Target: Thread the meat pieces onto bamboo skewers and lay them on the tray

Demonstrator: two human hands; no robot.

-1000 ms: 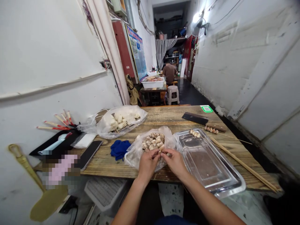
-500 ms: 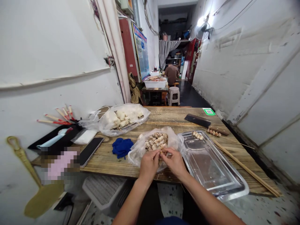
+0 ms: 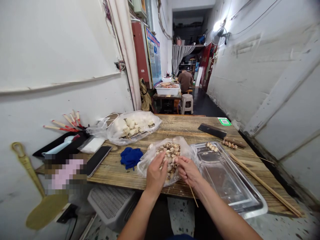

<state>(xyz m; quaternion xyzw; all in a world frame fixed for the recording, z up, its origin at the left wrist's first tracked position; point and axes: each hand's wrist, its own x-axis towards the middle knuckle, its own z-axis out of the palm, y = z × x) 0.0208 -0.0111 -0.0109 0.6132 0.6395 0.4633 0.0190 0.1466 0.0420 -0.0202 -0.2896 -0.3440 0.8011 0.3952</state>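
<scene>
The hands have parted: the left hand (image 3: 155,175), fingers spread and free, is at the garlic (image 3: 171,146) in the bag (image 3: 143,164) just ahead; the right hand (image 3: 190,171) alone pinches a stick (image 3: 193,193). A blue cloth (image 3: 130,157) lies left of the left hand on the wooden table (image 3: 176,125), a metal tray (image 3: 221,181) right of the right. Well beyond both: a white tub (image 3: 167,90), then a seated person (image 3: 185,81).
</scene>
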